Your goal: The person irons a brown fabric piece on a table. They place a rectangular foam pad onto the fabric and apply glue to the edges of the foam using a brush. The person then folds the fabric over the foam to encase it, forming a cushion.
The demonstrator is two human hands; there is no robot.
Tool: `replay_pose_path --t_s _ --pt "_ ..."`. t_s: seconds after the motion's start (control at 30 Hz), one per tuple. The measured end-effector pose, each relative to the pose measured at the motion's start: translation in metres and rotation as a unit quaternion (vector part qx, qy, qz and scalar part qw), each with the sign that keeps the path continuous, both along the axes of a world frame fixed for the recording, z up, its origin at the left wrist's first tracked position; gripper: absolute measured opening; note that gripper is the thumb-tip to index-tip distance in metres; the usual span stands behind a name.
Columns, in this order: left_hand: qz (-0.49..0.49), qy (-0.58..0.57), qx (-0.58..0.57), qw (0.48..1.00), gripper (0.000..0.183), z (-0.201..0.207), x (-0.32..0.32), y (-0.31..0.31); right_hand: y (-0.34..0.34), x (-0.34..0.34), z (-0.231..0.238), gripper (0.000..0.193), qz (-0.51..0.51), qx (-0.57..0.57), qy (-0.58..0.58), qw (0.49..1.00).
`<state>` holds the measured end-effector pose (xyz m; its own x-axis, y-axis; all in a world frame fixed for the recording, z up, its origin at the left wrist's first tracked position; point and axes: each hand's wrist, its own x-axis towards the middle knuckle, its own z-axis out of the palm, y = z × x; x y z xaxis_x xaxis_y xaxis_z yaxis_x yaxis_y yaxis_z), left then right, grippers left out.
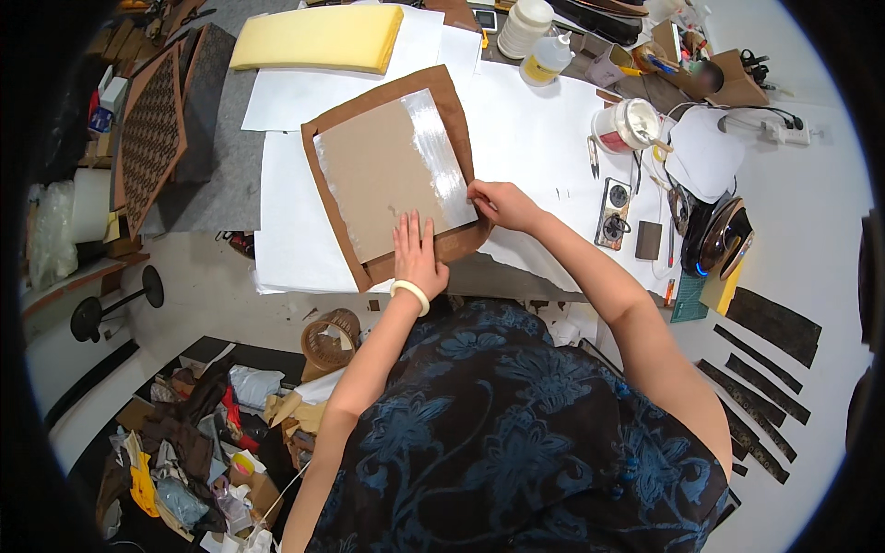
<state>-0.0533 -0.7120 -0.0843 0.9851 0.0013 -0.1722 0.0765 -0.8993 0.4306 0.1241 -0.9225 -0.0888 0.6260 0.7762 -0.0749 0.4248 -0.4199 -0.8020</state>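
Observation:
On the white-covered table a tan-grey board [364, 184] lies on a larger brown leather-like sheet [445, 101], which shows around its edges. A whitish, wet-looking strip [435, 147] runs down the board's right side. My left hand [419, 258] rests with stretched fingers on the board's near edge, a pale bangle [410, 297] at its wrist. At the near right corner, my right hand [502, 205] pinches the edge of the brown sheet. Its fingertips are partly hidden.
Yellow foam [318, 39] lies at the back left. Along the right stand a glue bottle [546, 60], an open white tub [630, 124], a socket strip [613, 214] and a dark iron-like appliance [726, 235]. Scraps [198, 452] fill a container at lower left.

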Motion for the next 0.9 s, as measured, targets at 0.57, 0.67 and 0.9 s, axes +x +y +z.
replay_pose_path --t_s 0.57,0.67,0.9 --pt "0.154 -0.157 -0.074 0.973 0.139 0.045 -0.056 0.006 0.103 -0.080 0.123 0.006 -0.089 0.120 0.243 0.958" --pt "0.257 -0.268 -0.113 0.922 0.120 0.046 -0.063 0.010 0.139 -0.106 0.157 0.006 -0.071 0.161 0.210 0.962" --pt "0.438 -0.381 -0.256 0.773 0.067 0.026 -0.054 0.033 0.194 -0.137 0.180 0.008 -0.024 0.218 0.168 0.961"
